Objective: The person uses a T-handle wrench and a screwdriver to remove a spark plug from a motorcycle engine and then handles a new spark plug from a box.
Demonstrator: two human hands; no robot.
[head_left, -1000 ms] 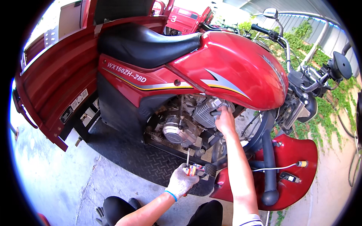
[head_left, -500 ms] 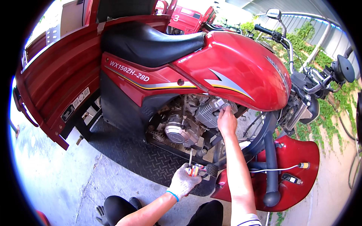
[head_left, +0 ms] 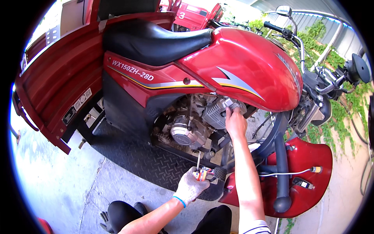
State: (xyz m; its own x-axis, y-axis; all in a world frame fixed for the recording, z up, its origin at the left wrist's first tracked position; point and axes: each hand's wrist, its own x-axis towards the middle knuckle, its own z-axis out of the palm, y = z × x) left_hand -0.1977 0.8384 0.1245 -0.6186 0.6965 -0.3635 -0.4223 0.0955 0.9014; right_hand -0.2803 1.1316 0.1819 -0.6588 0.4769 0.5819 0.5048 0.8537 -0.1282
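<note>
A red cargo tricycle (head_left: 249, 58) stands side-on before me, black seat (head_left: 152, 46) on top. My bare right hand (head_left: 236, 121) reaches under the fuel tank to the finned engine cylinder (head_left: 214, 115), fingers bent against its upper part; what they grip, if anything, is hidden. Lower left, my left hand (head_left: 189, 187), in a pale knitted glove, is closed on small orange-and-white boxes (head_left: 200, 175) and a metal-shafted tool (head_left: 198, 160), just beside a black pedal (head_left: 219, 174) at the footboard's edge. The round engine cover (head_left: 183, 134) lies between my hands.
The black footboard (head_left: 128, 148), red cargo box (head_left: 50, 93) and red front guard (head_left: 311, 163) with a dark tube surround me. Handlebar (head_left: 272, 27) and mirror rise right. More red vehicles (head_left: 194, 15), vines (head_left: 339, 124) and a metal fence are behind. A dark glove lies by my knee.
My right hand has shifted slightly up and right at the cylinder, with its fingers raised along the fins. My left hand holds the same items. The view has drifted slightly.
</note>
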